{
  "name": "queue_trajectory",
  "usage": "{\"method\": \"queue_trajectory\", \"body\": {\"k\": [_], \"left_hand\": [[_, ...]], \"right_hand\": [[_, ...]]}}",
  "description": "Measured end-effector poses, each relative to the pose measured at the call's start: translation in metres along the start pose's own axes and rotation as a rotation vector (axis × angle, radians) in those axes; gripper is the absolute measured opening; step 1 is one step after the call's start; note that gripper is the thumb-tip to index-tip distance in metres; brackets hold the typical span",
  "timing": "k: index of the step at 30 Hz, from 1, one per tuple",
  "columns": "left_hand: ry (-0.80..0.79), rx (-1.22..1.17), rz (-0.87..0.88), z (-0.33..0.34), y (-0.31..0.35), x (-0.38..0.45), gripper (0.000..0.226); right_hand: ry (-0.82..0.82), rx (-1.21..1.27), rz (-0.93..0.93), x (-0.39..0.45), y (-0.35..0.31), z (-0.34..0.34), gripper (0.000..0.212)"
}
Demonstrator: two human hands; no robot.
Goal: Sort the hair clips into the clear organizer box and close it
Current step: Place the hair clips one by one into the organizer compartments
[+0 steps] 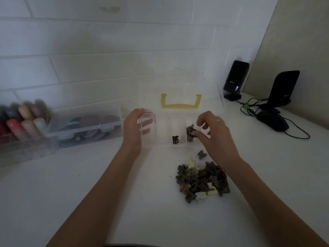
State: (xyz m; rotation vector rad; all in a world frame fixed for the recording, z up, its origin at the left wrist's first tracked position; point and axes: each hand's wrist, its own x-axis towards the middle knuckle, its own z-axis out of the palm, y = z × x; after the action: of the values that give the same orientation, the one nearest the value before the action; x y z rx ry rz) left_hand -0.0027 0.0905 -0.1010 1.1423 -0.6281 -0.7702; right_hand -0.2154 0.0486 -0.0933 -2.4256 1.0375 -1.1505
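Nearest the viewer, in front of the organizer box [178, 120], a heap of small hair clips [202, 182] in brown, grey and cream lies on the white tabletop [89, 202]; one stray clip [202, 154] sits between the heap and the box's front wall. The box stands open, its clear lid [179, 90] with a yellow handle raised at the back. The left hand [133, 129] is curled round the box's left end, steadying it. The right hand [208, 129] is held over the right-hand compartment, its thumb and fingertips pinching what appears to be a dark clip above the few clips already gathered there. A single dark clip [175, 139] lies in the neighbouring compartment to the left. The step is judged to be a release into the right-hand compartment: the clip is best lowered below the wall before it is let go, so that no bounce into the next compartment occurs, while the box is kept braced. Most clips remain unsorted. Left of the box stands a second clear case [85, 129]; behind and right of the box, two dark stands [235, 79] and a mouse [272, 122] are seen.
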Motion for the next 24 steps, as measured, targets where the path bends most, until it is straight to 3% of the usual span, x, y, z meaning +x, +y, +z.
{"method": "queue_trajectory", "body": {"k": [3,6,8,21,24], "left_hand": [[0.009,-0.002,-0.025,-0.002,0.0,0.001,0.022],[0.014,-0.017,-0.032,-0.004,-0.001,0.002,0.015],[0.021,-0.024,-0.037,-0.004,-0.001,0.002,0.015],[0.054,-0.02,-0.032,-0.001,-0.002,-0.002,0.017],[0.052,-0.024,-0.039,-0.002,-0.002,0.0,0.018]], "right_hand": [[-0.019,-0.126,-0.096,0.001,0.006,0.001,0.013],[-0.012,-0.284,-0.201,-0.001,0.01,0.0,0.041],[-0.035,-0.357,-0.185,-0.003,0.012,0.001,0.046],[-0.098,-0.575,-0.122,-0.006,0.011,0.008,0.051],[-0.032,-0.444,-0.139,-0.004,0.008,0.002,0.038]]}}
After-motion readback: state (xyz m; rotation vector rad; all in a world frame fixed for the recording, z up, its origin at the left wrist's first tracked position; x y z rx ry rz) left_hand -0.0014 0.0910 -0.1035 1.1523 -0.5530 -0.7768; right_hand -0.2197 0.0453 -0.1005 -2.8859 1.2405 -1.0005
